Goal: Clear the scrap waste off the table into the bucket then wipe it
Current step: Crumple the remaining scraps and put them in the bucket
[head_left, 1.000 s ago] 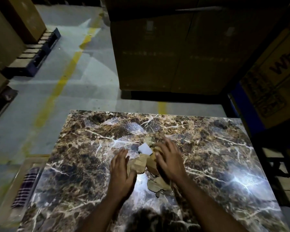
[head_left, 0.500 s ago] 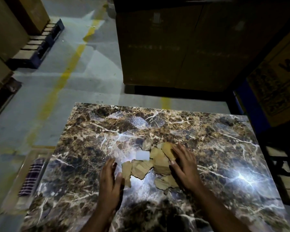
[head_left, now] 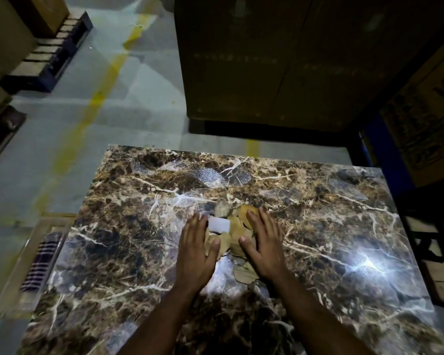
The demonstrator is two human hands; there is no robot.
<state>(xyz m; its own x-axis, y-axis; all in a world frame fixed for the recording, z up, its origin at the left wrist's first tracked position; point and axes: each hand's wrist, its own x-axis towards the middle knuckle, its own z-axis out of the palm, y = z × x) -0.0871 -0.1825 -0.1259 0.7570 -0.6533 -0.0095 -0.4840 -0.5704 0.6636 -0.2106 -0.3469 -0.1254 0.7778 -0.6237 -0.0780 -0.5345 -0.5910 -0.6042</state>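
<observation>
My left hand (head_left: 194, 249) and right hand (head_left: 263, 245) lie flat, fingers straight, on the marble table (head_left: 331, 226) at lower centre over grey floor (head_left: 113, 103), flanking the scrap pile (head_left: 232, 233).

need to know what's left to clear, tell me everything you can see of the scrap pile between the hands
The scrap pile is a loose heap of flat, tan, cardboard-like pieces with one white rectangular piece on top and a greyish lump at its far edge. It lies near the middle of the marble-patterned table. The left hand and right hand flank it, fingers straight, touching its sides.
</observation>
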